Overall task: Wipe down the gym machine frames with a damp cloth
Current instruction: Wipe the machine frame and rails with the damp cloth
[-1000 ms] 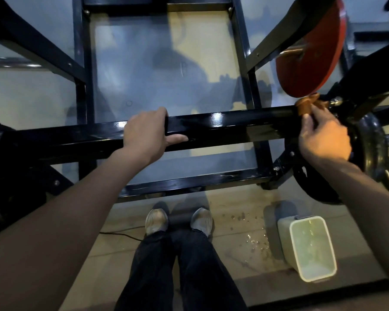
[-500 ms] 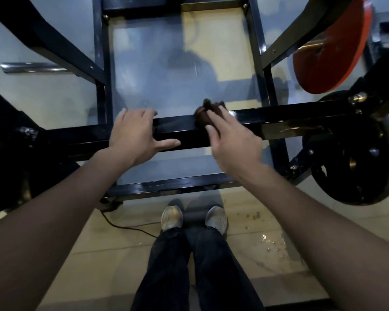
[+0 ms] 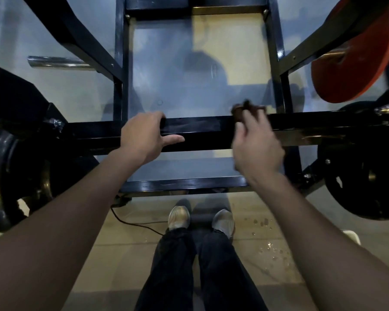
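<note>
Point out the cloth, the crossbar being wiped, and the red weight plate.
cloth [image 3: 245,110]: head view, brown bunch showing above the right-hand fingers.
crossbar [image 3: 202,133]: head view, bare black face between the hands.
red weight plate [image 3: 357,70]: head view, flat red face.

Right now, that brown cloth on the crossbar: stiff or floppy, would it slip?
Probably floppy: the cloth bunches unevenly under the right hand. Likely light, since fingers alone pinch it. May slide easily on the glossy crossbar.
</note>
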Motion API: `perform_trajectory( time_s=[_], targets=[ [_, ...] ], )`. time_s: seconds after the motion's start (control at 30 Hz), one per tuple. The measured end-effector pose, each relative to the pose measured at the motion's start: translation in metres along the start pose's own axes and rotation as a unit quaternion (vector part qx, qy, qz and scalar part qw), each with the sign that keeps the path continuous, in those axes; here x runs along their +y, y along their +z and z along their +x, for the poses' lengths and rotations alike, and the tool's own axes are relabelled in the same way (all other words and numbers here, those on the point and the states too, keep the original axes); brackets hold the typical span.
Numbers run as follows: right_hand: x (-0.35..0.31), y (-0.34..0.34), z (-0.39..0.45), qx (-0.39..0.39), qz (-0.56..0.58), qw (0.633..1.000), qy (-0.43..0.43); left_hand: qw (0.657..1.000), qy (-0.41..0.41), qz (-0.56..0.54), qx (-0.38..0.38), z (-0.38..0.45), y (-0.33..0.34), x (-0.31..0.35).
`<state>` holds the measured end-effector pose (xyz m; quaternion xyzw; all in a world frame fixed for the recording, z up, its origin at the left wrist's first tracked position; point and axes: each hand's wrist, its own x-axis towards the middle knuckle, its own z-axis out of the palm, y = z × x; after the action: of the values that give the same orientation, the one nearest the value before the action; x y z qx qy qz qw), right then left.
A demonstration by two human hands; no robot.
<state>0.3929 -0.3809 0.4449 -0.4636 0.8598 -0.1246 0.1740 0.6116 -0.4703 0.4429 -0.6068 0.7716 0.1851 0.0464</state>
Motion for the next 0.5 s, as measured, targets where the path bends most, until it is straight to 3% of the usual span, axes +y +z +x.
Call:
perform_trajectory(
  time_s=[0.13, 0.27, 0.5],
  targets=[
    [-0.044, 0.023, -0.019, -0.06, -0.024, 0.994, -0.083, 1.0, 0.001, 0.002, 0.004, -0.002, -0.001, 0.001],
    [-0.001, -0.003, -0.006, -0.055, -0.058, 0.99, -0.117, 1.0, -0.001, -0.005, -0.014, -0.002, -0.002, -0.001],
    [0.111, -0.071, 0.032, 0.028, -0.048, 0.996, 0.073, 0.999, 0.004, -0.033, 0.027, -0.014, 0.019, 0.014]
  ],
)
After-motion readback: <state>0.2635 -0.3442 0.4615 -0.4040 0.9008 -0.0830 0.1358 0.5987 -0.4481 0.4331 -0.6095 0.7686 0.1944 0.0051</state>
